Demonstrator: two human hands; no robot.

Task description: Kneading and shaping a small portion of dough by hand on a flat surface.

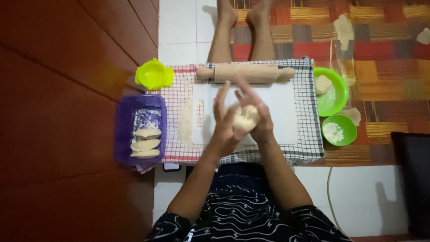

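At nine o'clock from the hands sits a purple plastic tub (122, 130) holding three folded pale pastries (145, 144), each lying with its long axis running nine to three. Just past it at about eleven o'clock is a yellow-green press mould (153, 74). A checked cloth (309, 134) covers the floor, and a white cutting board (282, 112) lies on it, with a dusting of flour along its left edge.

Above the board, the left hand (224, 127) has its fingers spread and pointing toward twelve o'clock, its palm pressed against a lump of pale dough (245, 119). The right hand (257, 112) curls over the same lump from the other side, so the dough is clasped between both palms. The lump is roundish; no clear long axis shows.

At twelve o'clock a wooden rolling pin (245, 73) lies across the cloth, long axis nine to three. At three o'clock stand a large green bowl (338, 92) with dough and a smaller green bowl (347, 134) of flour.
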